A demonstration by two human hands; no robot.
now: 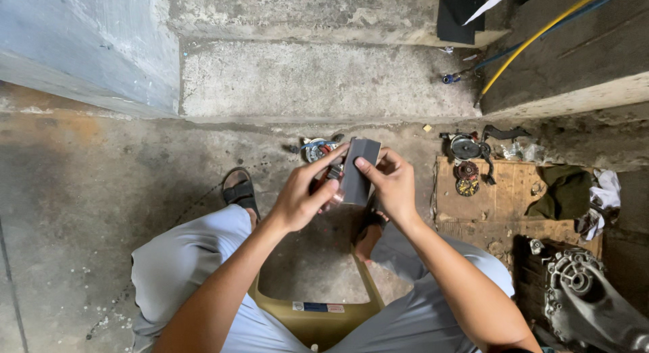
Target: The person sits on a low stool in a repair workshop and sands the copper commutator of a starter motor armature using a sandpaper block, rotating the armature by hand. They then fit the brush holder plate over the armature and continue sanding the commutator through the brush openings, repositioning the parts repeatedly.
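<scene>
I sit on a low olive plastic stool (318,319) and hold a dark grey rectangular sheet (358,167), like sandpaper, in front of me above the concrete floor. My right hand (391,184) grips the sheet's right edge, thumb pressed on its face. My left hand (302,194) holds a small reddish-metal part (329,181) against the sheet's left side, index finger stretched along the top. Most of the part is hidden by my fingers.
A round metal part (314,150) lies on the floor ahead. To the right a wooden board (503,197) carries disc-shaped parts (466,177), with rags (571,191) and a grey engine casing (581,292) beyond. A concrete step (318,83) rises ahead; a yellow hose (534,39) runs at upper right.
</scene>
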